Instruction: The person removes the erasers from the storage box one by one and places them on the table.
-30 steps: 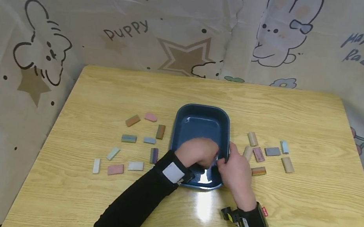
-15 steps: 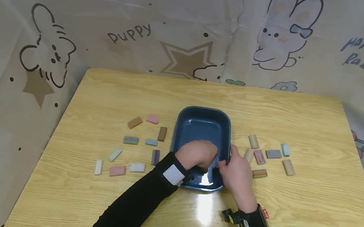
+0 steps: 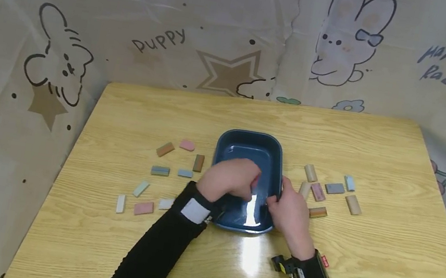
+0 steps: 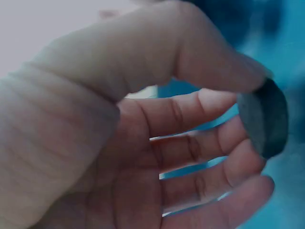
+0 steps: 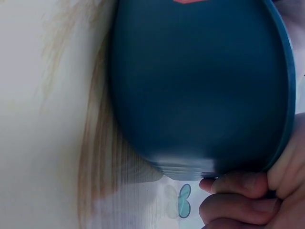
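Note:
A dark blue rectangular tray stands on the wooden table. Over its inside, my left hand pinches a small dark grey-green block between thumb and fingertips; in the head view the hand hides this piece. The tray's right rim is gripped by my right hand, thumb inside and fingers curled round the outer wall. Left of the tray lie several small blocks, among them a brown one, a pink one and a light blue one.
To the right lie several more blocks, including a grey one, a beige one and a striped one near my right hand. A printed cloth hangs behind the table.
My left hand has lifted and shifted left and slightly away over the tray, the forearm now covering the purple-striped block beside it. My right hand stays on the rim.

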